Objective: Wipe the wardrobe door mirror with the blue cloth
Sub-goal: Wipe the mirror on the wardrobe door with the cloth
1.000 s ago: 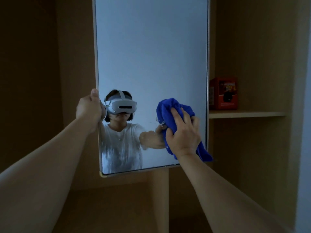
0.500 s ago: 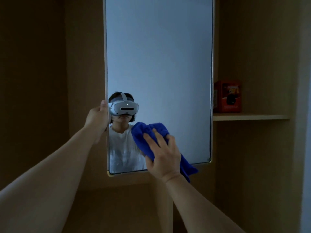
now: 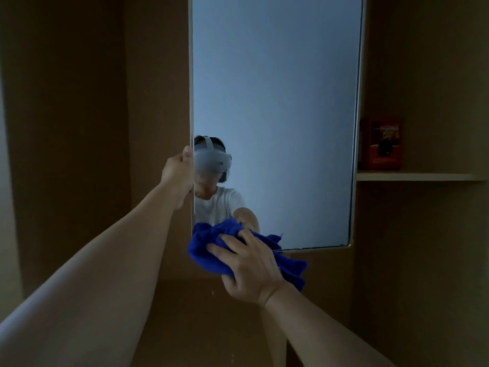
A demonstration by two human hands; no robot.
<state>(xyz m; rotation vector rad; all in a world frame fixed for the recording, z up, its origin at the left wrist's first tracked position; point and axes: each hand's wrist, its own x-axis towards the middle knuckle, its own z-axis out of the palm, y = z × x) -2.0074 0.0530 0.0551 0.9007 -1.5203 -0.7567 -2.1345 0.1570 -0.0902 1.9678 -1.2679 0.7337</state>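
Left hand (image 3: 177, 174) grips the mirror (image 3: 275, 107) edge mid-frame, right hand (image 3: 250, 271) fingers bunch the blue cloth (image 3: 209, 250) at the mirror's lower-left corner, half off the glass, so it could miss the bottom strip.

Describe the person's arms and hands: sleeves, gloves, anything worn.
Both forearms are bare, with no sleeves in view. The left hand and right hand wear no gloves; no rings, watch or wristband show. The mirror reflects a short white sleeve at the shoulder.

right hand (image 3: 251, 268) pressing blue cloth (image 3: 211, 250) on mirror (image 3: 275, 102), left hand (image 3: 177, 173) gripping edge
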